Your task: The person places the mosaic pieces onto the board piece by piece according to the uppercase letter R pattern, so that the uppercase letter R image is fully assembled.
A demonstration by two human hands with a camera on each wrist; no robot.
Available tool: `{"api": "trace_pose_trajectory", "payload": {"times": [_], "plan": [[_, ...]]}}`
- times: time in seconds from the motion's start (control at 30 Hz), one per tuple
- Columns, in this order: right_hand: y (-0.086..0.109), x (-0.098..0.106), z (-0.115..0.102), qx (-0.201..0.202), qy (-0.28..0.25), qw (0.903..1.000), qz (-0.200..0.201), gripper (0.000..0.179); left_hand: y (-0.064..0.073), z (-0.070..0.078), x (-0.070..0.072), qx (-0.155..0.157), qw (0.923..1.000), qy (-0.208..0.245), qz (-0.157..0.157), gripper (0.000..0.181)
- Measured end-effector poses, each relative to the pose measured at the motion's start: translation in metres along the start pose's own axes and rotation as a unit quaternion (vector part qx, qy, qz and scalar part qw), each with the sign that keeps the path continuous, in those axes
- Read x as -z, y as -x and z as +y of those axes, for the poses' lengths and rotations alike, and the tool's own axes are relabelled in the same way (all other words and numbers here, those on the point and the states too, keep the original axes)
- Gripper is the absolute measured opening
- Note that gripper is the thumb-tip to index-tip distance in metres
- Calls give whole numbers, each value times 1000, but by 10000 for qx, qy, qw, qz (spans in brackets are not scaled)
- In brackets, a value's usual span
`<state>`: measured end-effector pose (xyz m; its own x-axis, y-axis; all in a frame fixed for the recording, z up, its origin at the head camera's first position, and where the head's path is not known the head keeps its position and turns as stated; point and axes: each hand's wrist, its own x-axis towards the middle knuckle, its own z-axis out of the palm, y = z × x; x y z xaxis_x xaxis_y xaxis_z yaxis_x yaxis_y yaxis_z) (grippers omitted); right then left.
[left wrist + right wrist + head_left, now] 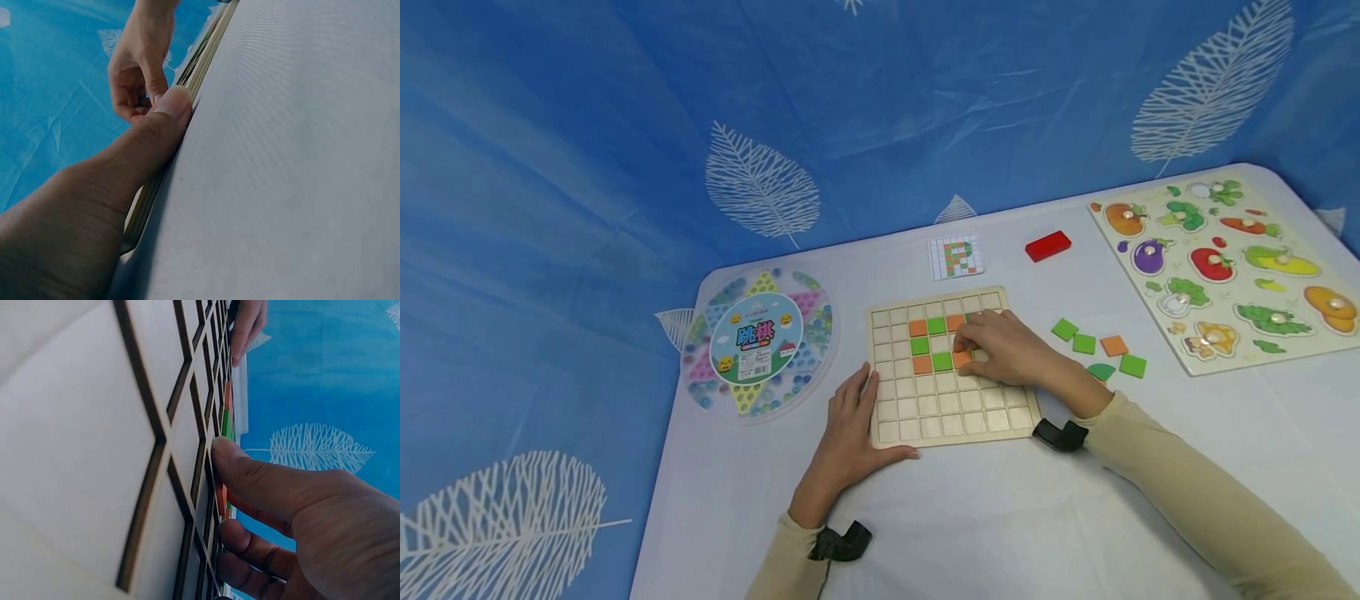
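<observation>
A wooden grid board [917,408] lies flat, with several orange and green tiles set in its upper middle cells. My left hand [846,429] rests at the board's near left corner, fingers straight along the left side and thumb against the front edge. That thumb [150,134] shows on the edge in the left wrist view. Over the board, my right hand [1007,350] pinches an orange square tile [962,360] at the lower right of the tile pattern. In the right wrist view, the right thumb [250,469] is right at the tiles, which it partly hides.
Loose green squares [1083,343], an orange square [1114,345] and a green curved piece [1101,372] lie right of the board. Behind it are a pattern card [957,257] and a red block [1048,246]. A round Chinese checkers set [756,337] lies left, a vegetable puzzle [1217,287] right.
</observation>
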<state>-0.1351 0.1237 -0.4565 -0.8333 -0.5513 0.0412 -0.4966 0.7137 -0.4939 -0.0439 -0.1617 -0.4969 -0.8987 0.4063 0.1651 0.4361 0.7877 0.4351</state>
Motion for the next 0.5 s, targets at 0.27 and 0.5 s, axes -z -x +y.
{"api": "trace_pose_trajectory", "payload": {"times": [0.27, 0.5], "plan": [[2, 4, -2, 125, 35, 9999, -15, 23, 0, 1, 0, -135, 9997, -147, 112, 126], [13, 21, -2, -1, -96, 9999, -127, 28, 0, 1, -1, -88, 9999, -99, 106, 126]]}}
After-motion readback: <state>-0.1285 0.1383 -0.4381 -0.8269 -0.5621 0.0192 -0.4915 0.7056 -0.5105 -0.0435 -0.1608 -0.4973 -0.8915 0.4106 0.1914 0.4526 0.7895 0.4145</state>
